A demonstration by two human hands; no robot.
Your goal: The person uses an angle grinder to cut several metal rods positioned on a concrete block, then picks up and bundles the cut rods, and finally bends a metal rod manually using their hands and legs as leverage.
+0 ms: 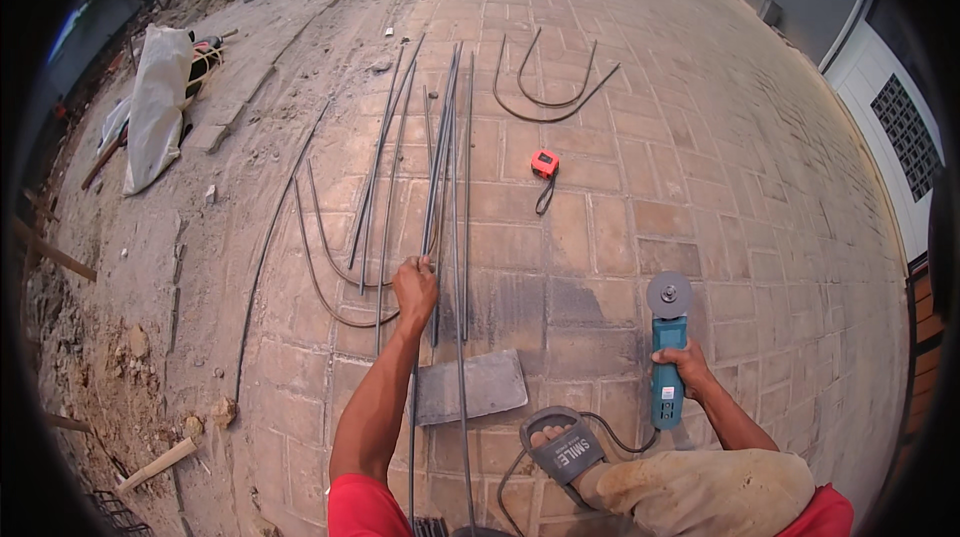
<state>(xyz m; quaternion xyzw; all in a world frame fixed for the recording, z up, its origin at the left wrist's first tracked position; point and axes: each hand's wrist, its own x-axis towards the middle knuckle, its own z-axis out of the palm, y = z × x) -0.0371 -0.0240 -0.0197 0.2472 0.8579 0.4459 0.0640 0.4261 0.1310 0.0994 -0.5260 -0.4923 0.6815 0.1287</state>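
1. The left hand point(416, 289) is clamping its fingers around part of the steel rods point(432, 212); how many, I cannot tell. The rods are lying lengthwise, mid-view, some running past the forearm.
2. The right hand point(688, 369) is wrapping firmly around the angle grinder point(667, 402), whose grey disc point(660, 282) is pointing away from the person.
3. A grey block point(470, 389) is lying between the hands, beside the rods.
4. A sandalled foot point(565, 447) is standing near the block, and the power cord point(638, 451) is looping around it.
5. Beyond, a red tape measure point(545, 163) is resting right of the rods; U-shaped bars point(540, 121) are lying farther off.
6. The brick paving point(770, 357) is stretching from the grinder toward a white door point(922, 195); leftward, it is giving way to rough dirt point(110, 337), where a white sack point(157, 112) is lying.
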